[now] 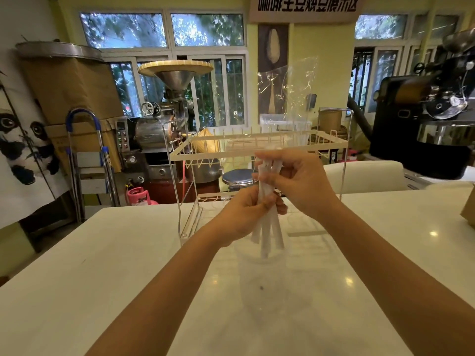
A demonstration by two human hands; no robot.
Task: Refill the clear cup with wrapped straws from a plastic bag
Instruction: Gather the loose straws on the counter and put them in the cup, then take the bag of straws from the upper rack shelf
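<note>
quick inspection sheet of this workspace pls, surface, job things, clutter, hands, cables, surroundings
surface: glossy white countertop, bare in the foreground, ceiling lights reflected on it
job's things: bundle of white paper-wrapped straws held roughly upright over a clear plastic cup, lower ends at its mouth; crinkled clear plastic bag stands up behind the hands
clutter: clear acrylic stand with cream wire rack behind the cup; brown cardboard box corner at the right edge
hands: left hand grips the bundle low, right hand grips it near the top
cables: nothing seen
surroundings: steel coffee roaster, black roaster, folded stepladder, pink gas canister, windows
</note>
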